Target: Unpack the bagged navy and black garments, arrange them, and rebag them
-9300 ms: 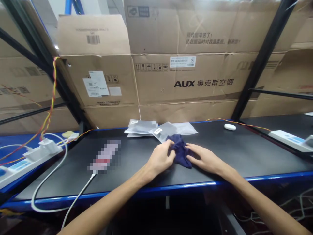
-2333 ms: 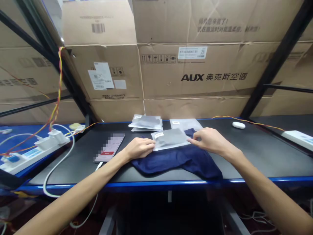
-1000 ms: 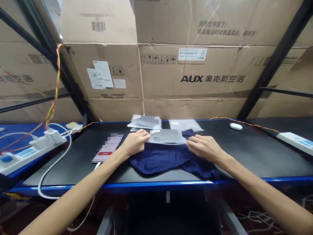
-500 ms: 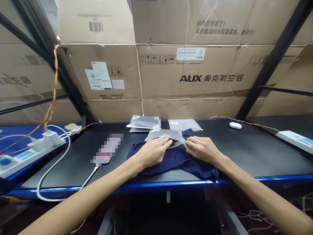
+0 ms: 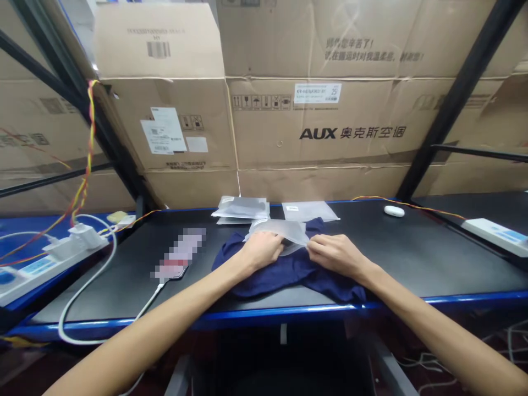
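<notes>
Gaping toward the person near the centre of the frame, a translucent plastic pouch (image 5: pixel 291 230) sits over a crumpled navy cloth (image 5: pixel 280 279). The left hand (image 5: pixel 264 249) has its fingers at the pouch's open mouth; their tips are hidden, so whether they close on anything cannot be told. The right hand (image 5: pixel 333 254) is curled tight, pinching the pouch's edge on the right of the frame. Beneath them, the cloth spreads across the black surface (image 5: pixel 404 258), reaching its blue front edge at lower centre.

Just behind the pouch, slightly left of centre, lies a stack of similar pouches (image 5: pixel 243 208); another flat pouch (image 5: pixel 312 211) with a white label lies right of it. At centre left, a phone (image 5: pixel 180 258), its screen pixelated, is plugged into a white cable (image 5: pixel 150 302). A white earbud case (image 5: pixel 394 211) rests at centre right, with a white power strip (image 5: pixel 497 235) at the right edge. Cardboard printed "AUX" (image 5: pixel 350 60) fills the upper frame.
</notes>
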`<state>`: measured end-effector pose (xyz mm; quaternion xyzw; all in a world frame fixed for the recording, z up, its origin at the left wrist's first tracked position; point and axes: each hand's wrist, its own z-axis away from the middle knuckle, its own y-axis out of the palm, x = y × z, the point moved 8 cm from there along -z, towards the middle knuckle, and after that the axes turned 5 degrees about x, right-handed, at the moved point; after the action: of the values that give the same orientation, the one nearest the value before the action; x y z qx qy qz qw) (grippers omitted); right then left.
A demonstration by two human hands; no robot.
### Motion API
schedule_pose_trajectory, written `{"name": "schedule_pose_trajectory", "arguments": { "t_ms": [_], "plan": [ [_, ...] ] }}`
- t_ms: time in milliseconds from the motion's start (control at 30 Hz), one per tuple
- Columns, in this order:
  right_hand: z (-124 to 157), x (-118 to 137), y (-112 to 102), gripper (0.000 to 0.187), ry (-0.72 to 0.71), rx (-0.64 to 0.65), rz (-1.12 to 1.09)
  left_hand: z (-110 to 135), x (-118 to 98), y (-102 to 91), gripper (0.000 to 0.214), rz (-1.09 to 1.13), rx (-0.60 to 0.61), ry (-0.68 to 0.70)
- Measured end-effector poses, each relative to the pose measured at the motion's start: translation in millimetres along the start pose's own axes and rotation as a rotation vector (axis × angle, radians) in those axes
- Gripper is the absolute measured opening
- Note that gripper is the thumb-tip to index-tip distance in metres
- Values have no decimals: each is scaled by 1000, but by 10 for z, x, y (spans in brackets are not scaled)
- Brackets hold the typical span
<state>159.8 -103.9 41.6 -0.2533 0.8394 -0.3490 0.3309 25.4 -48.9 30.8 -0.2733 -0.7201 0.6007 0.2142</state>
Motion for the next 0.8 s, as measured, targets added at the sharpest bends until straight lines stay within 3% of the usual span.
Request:
{"name": "schedule_pose_trajectory", "arguments": {
  "t_ms": [100, 200, 300, 433, 567, 700, 800],
  "plan": [
    [9, -103, 21, 25, 53, 30, -32, 86, -61, -88, 30, 23, -48, 190],
    [41, -231, 51, 22, 114, 60, -56, 266, -142, -251, 36, 165, -126, 442],
    [80, -313, 103, 22, 145, 100, -48, 466, -129, -377, 40, 356, -162, 577],
    [118, -374, 149, 23, 194, 133, -3, 683, -104, -389, 40, 532, -97, 614],
    [104, -371, 113, 19, 237, 130, 2, 795, -135, -274, 50, 478, 18, 595],
    [48, -286, 103, 11, 206, 157, -9, 801, -123, -146, 72, 451, 107, 541],
    [22, -212, 130, 23, 136, 145, -21, 802, -109, -102, 71, 460, 119, 525]
  ]
}}
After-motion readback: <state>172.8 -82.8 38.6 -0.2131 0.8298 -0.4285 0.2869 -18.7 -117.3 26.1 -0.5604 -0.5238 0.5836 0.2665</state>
